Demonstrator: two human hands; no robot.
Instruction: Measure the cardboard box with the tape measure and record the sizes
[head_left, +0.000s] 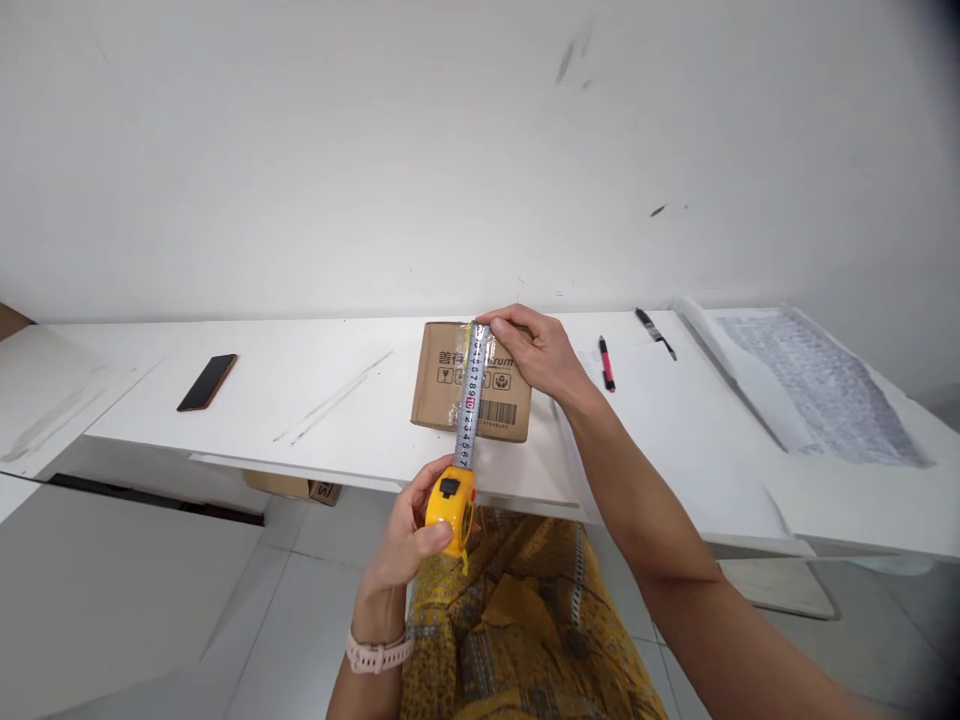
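The left hand [396, 545] curls around the yellow tape measure [448, 515], just out past the table's front edge; the right hand [546, 352], thumb and fingers nearly closed, pins the tip of the blade [469, 405] at the far edge of the cardboard box [433, 395]. The box sits midway along the table [360, 440], close to the back edge. For a true reading, the blade is best kept flat, taut and parallel to the box's sides. Rightward lie a red pen [607, 366] and paper [675, 450]; toward the left end, a phone [208, 382].
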